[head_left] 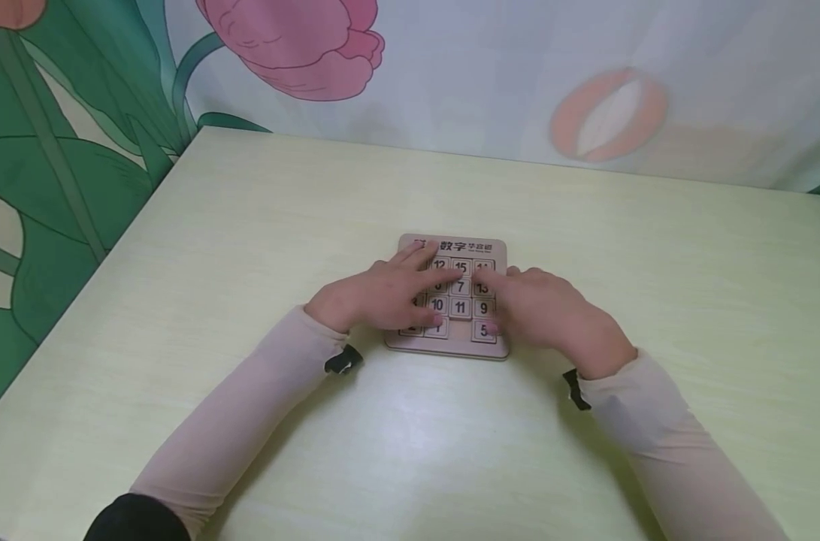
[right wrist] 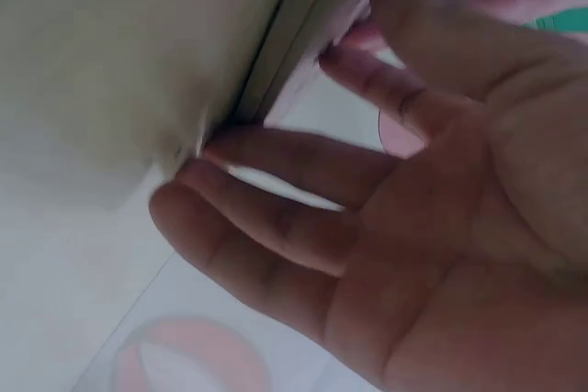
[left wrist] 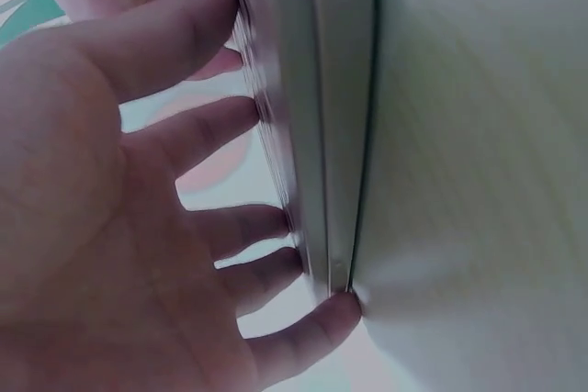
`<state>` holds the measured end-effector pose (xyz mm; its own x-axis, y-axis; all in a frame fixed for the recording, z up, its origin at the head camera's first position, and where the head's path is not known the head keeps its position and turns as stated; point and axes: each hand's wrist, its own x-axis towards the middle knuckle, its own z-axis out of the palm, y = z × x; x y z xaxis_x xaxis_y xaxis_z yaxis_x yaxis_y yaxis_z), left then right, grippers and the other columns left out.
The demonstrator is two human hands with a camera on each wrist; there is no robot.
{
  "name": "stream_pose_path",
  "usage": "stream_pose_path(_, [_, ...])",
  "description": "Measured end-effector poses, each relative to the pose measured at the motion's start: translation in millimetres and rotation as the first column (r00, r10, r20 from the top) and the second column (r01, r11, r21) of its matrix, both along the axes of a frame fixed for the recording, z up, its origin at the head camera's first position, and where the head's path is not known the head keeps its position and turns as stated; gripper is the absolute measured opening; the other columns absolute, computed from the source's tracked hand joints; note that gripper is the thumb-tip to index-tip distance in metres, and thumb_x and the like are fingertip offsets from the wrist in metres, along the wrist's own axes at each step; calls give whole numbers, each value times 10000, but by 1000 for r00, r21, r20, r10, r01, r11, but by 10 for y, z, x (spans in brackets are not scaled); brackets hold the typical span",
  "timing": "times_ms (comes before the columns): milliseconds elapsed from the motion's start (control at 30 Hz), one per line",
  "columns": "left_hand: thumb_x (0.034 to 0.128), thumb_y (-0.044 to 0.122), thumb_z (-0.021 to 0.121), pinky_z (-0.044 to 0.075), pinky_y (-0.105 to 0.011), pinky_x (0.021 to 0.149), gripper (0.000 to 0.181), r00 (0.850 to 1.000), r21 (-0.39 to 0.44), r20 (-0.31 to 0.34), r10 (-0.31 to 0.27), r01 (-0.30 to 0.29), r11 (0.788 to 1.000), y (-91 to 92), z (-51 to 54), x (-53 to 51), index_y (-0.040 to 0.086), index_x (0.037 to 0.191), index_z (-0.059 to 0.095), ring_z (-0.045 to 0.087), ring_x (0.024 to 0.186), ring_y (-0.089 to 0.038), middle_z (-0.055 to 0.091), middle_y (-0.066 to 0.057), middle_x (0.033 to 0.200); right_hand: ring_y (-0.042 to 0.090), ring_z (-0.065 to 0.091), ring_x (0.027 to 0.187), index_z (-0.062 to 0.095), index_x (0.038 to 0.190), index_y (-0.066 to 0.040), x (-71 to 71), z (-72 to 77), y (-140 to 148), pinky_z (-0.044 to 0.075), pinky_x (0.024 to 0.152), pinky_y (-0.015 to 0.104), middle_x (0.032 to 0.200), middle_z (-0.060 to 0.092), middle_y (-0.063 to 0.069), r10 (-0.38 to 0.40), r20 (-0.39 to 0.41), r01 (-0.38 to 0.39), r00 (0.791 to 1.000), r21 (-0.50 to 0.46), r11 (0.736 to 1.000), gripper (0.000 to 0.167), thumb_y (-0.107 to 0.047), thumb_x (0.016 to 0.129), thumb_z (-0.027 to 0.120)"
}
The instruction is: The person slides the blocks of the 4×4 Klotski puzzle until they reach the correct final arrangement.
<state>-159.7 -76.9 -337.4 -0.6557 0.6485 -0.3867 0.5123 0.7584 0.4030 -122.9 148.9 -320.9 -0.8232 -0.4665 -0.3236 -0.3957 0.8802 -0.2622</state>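
A pink sliding number puzzle [head_left: 460,347] lies flat on the table, its numbered tiles in rows with a gap in the bottom row between tiles 1 and 5. My left hand [head_left: 382,294] reaches over its left side, fingers spread and fairly straight, fingertips on the tiles and frame. In the left wrist view, the little finger [left wrist: 308,337] touches the puzzle's side edge. From the right, my right hand [head_left: 545,312] has its index finger near tiles 11 and 13 and its thumb by tile 5. Its other fingers [right wrist: 276,227] rest beside the puzzle's edge in the right wrist view.
The pale wooden table [head_left: 281,203] extends around the puzzle on every side. Behind it hangs a backdrop [head_left: 464,83] printed with a pink flower and green leaves. Black straps [head_left: 343,360] show at both wrists.
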Motion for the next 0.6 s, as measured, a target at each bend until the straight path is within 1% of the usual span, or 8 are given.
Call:
stream_pose_path(100, [992, 455, 616, 182, -680, 1121, 701, 1000, 10, -5, 17, -17, 1000, 38, -11, 10, 302, 1603, 309, -68, 1526, -307, -4, -122, 1679, 416, 597, 1058, 483, 1474, -168, -9, 24, 58, 479, 896, 576, 1215, 628, 224, 1, 45, -1, 999, -5, 1000, 660, -205, 893, 793])
stream_pose_path(167, [983, 471, 625, 193, -691, 1111, 709, 999, 13, -21, 25, -25, 1000, 62, -25, 17, 291, 1598, 321, -56, 1525, -319, 8, -135, 1678, 475, 542, 1178, 459, 1500, -177, -15, 37, 84, 442, 956, 617, 1350, 552, 301, -8, 82, 9, 997, -14, 1000, 698, -195, 889, 795])
stream_pose_path(233, [975, 487, 629, 220, -691, 1101, 717, 999, 7, -45, 30, -30, 1000, 85, -43, 27, 282, 1594, 330, -37, 1525, -331, 24, -145, 1676, 514, 466, 1270, 435, 1523, -183, -19, 47, 100, 395, 1002, 648, 1442, 452, 342, -19, 116, 22, 993, -24, 999, 732, -189, 887, 796])
stream_pose_path(333, [969, 528, 615, 275, -693, 1075, 722, 995, -10, -94, 45, -46, 999, 125, -62, 60, 275, 1586, 341, -1, 1525, -347, 55, -155, 1673, 530, 401, 1328, 408, 1548, -189, -22, 53, 113, 358, 1034, 660, 1487, 380, 354, -31, 146, 35, 989, -31, 999, 779, -200, 878, 805])
stream_pose_path(433, [967, 569, 589, 327, -684, 1049, 729, 986, -37, -151, 67, -73, 997, 176, -74, 122, 260, 1582, 348, 54, 1521, -364, 95, -167, 1668, 538, 378, 1342, 399, 1556, -183, -25, 53, 117, 344, 1042, 666, 1490, 370, 358, -31, 155, 37, 987, -36, 999, 810, -202, 863, 819])
stream_pose_path(600, [971, 611, 544, 396, -658, 1008, 734, 961, -107, -263, 88, -120, 987, 279, -63, 246, 234, 1573, 361, 196, 1480, -405, 199, -212, 1632, 540, 376, 1344, 400, 1552, -179, -25, 48, 108, 336, 1050, 664, 1482, 391, 347, -30, 147, 35, 989, -36, 999, 811, -202, 860, 822])
